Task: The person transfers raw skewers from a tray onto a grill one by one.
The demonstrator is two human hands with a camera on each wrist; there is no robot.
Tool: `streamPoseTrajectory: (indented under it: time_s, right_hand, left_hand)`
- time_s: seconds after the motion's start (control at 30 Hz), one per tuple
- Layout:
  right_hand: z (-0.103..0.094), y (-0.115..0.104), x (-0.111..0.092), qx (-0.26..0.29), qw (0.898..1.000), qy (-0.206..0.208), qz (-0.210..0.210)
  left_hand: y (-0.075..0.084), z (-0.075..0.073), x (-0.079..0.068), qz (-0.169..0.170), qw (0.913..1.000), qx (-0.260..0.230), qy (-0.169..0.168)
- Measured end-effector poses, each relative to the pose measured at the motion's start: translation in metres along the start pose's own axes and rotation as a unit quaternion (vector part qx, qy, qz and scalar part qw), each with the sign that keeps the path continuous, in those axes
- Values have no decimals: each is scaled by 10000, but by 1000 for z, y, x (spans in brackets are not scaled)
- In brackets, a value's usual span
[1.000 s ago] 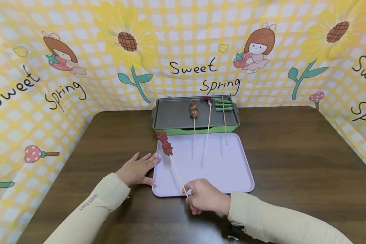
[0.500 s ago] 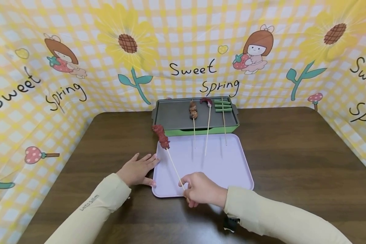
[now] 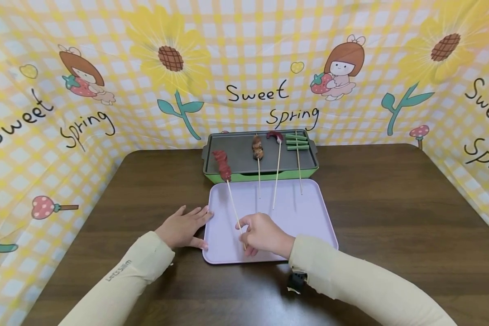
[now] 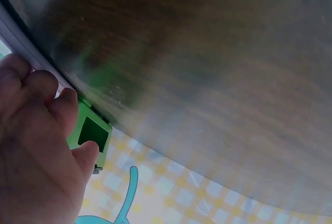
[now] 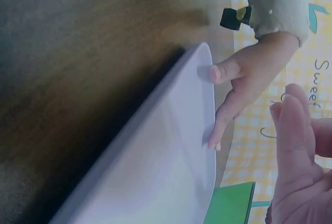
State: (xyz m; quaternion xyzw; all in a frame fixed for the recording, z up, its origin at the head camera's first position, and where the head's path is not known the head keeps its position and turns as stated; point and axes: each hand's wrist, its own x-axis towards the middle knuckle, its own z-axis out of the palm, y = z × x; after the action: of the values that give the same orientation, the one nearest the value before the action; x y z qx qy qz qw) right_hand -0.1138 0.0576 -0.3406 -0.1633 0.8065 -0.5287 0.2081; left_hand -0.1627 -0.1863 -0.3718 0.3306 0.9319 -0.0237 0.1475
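Observation:
My right hand (image 3: 265,235) pinches the lower part of a thin wooden stick; red meat chunks are threaded on its far end, making a meat skewer (image 3: 222,165). The meat is over the front left part of the grill pan (image 3: 232,147); whether it touches cannot be told. Beneath the right hand lies a pale purple tray (image 3: 301,226). My left hand (image 3: 183,227) rests with fingers spread at the tray's left edge, and in the right wrist view its fingertips (image 5: 213,140) touch the rim. In the left wrist view, the left hand (image 4: 36,146) appears from the palm side.
On the pan's right half lie a brown meat skewer (image 3: 258,147), a dark red tentacle-like skewer (image 3: 275,136) and a green vegetable skewer (image 3: 297,142), their sticks reaching over the tray. The pan sits on a green base (image 3: 269,175). A checked cloth (image 3: 248,54) hangs behind the brown table (image 3: 391,203).
My right hand has moved forward and slightly left, bringing the red meat from above the tray's far left corner to over the pan. The left hand stays in place.

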Motion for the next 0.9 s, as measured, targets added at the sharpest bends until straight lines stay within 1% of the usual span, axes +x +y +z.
streamPoseTrajectory:
  time_s: [0.17, 0.33, 0.47, 0.6, 0.9]
  right_hand:
    - [-4, -4, 6, 292, 9993, 156, 198]
    - [-5, -10, 11, 411, 9987, 198, 240]
    - [-7, -16, 17, 301, 9989, 268, 259]
    - [-10, -19, 25, 225, 9983, 404, 348]
    - [-16, -24, 41, -115, 9960, 707, 539]
  left_hand:
    - [1, 0, 1, 6, 10000, -7, -23]
    - [1, 1, 1, 6, 10000, -3, -17]
    - [0, -1, 0, -13, 10000, 12, -8]
    - [0, -1, 0, -47, 9999, -45, -87]
    - [-1, 1, 1, -100, 9998, -39, -170]
